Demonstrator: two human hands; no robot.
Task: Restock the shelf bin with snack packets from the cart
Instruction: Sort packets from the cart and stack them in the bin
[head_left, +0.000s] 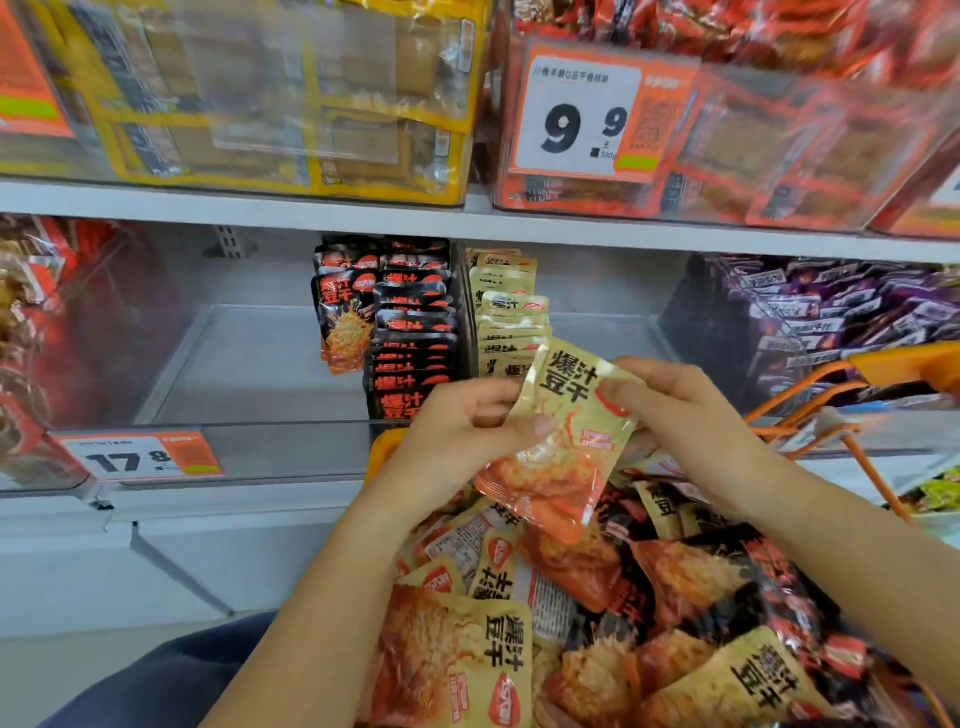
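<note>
I hold a beige-and-orange snack packet (566, 436) upright between both hands, just in front of the shelf bin. My left hand (457, 441) pinches its left edge with thumb across the front. My right hand (685, 410) grips its upper right corner. Below lies the orange cart (893, 374), heaped with beige and black packets (623, 613). The clear shelf bin (291, 441) holds a row of black packets (410, 332) and a row of beige packets (511, 317) standing on edge at its middle.
A clear divider (464, 312) separates the black and beige rows. The bin's left part (249, 364) shows bare floor. Purple packets (831, 322) fill the bin to the right, red ones (57, 322) the left. Price tags (140, 457) hang on the bin fronts; stocked bins sit on the upper shelf (311, 218).
</note>
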